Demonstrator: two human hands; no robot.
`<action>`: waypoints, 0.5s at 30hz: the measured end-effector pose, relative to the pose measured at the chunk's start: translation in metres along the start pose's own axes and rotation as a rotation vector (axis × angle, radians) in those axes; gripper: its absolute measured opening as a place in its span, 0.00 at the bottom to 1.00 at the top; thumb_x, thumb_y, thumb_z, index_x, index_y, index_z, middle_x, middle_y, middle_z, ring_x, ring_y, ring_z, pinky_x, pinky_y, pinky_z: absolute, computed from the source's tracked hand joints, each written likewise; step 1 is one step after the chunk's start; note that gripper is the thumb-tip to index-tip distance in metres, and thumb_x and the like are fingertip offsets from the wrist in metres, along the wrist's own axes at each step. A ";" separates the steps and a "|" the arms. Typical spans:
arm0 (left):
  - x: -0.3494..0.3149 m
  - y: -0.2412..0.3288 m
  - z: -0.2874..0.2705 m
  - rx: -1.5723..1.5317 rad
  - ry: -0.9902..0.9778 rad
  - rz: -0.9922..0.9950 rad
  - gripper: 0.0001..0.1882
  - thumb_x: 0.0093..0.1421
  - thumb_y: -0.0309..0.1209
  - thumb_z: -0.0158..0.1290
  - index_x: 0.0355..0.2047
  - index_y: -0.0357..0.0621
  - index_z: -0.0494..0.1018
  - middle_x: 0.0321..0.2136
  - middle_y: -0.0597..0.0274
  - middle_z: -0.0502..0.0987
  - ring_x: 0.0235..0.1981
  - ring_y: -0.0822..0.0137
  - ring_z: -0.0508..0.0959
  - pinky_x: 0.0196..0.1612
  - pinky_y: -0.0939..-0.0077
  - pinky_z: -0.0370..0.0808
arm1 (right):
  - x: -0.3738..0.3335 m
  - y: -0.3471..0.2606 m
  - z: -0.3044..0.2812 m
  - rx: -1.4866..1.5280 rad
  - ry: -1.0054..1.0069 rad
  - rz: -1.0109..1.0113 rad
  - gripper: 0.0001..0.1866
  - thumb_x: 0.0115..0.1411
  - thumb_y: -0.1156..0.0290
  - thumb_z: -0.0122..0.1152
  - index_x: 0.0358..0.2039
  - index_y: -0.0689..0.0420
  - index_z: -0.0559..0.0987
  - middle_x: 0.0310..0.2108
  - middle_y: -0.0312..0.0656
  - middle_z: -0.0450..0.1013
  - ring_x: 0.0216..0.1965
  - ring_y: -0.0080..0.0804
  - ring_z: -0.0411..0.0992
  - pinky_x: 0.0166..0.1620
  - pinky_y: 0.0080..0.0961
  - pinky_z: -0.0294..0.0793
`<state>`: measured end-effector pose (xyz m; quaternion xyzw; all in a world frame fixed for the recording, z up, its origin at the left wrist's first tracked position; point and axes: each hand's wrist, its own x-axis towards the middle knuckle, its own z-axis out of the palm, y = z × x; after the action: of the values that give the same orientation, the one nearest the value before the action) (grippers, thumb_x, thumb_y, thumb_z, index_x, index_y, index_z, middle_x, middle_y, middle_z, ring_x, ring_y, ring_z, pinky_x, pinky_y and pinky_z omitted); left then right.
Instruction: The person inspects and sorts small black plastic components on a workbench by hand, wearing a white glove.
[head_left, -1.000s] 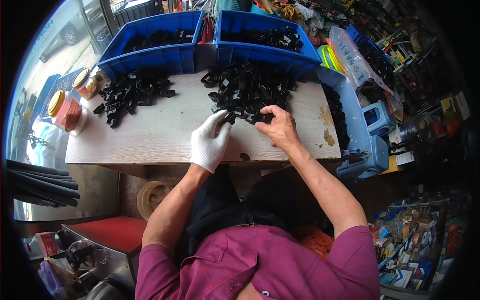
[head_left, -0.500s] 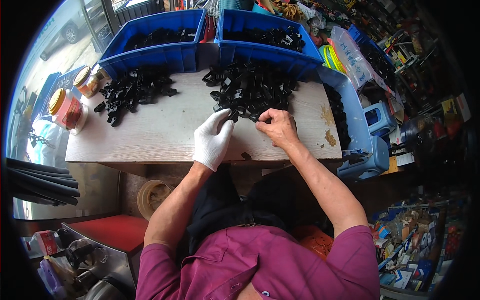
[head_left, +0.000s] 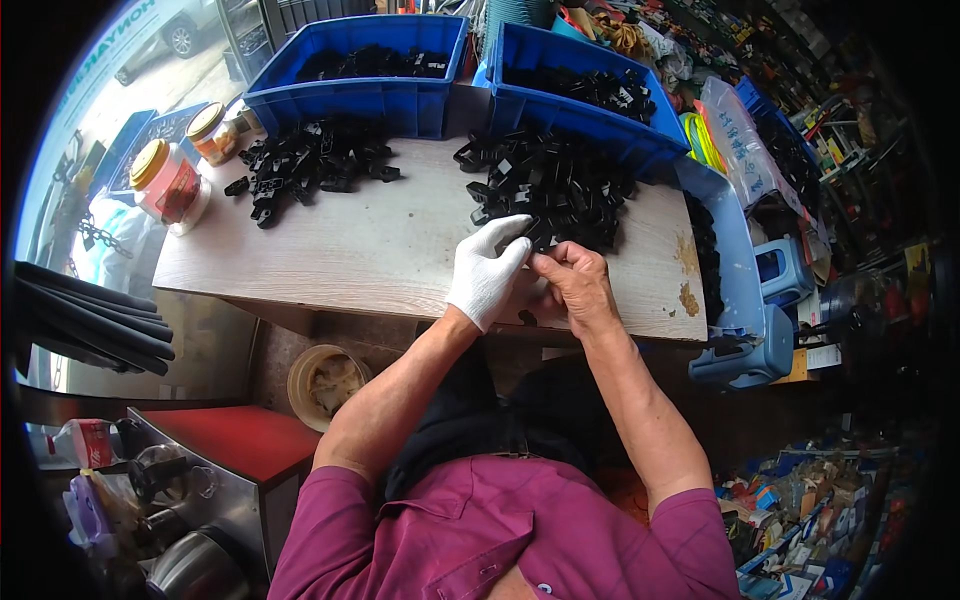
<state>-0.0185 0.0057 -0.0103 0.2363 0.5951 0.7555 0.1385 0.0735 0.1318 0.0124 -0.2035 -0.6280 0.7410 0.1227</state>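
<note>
My left hand (head_left: 487, 270), in a white glove, pinches a small black plastic part (head_left: 541, 236) between thumb and forefinger. Bare, my right hand (head_left: 580, 285) meets it there, its thumb and fingers closed against the part's near side. Whether the right fingers hold a second piece is hidden. Just beyond both hands lies a large heap of black plastic parts (head_left: 570, 185) on the pale wooden table (head_left: 380, 240). A smaller heap of similar parts (head_left: 310, 165) lies at the table's far left.
Two blue bins, a left one (head_left: 350, 108) and a right one (head_left: 590, 122), stand behind the heaps with black parts inside. Lidded jars (head_left: 170, 190) line the left edge. A light blue tub (head_left: 735, 250) and blue stool (head_left: 745, 350) flank the right side. A round bucket (head_left: 325, 385) sits below.
My right hand has come in to the left hand, and they now meet at the black part. The whole view has shifted, so the table sits farther right.
</note>
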 end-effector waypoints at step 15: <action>0.012 0.033 -0.046 1.078 -0.299 0.795 0.12 0.54 0.31 0.57 0.40 0.47 0.79 0.37 0.63 0.81 0.37 0.56 0.81 0.38 0.62 0.77 | 0.018 -0.034 0.021 -0.626 -0.033 0.095 0.22 0.50 0.78 0.65 0.49 0.60 0.83 0.21 0.43 0.79 0.16 0.27 0.76 0.21 0.26 0.80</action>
<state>-0.0499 -0.0348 0.0154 0.5745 0.7306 0.3065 -0.2055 0.0455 0.1273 0.0460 -0.2483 -0.8173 0.5199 0.0091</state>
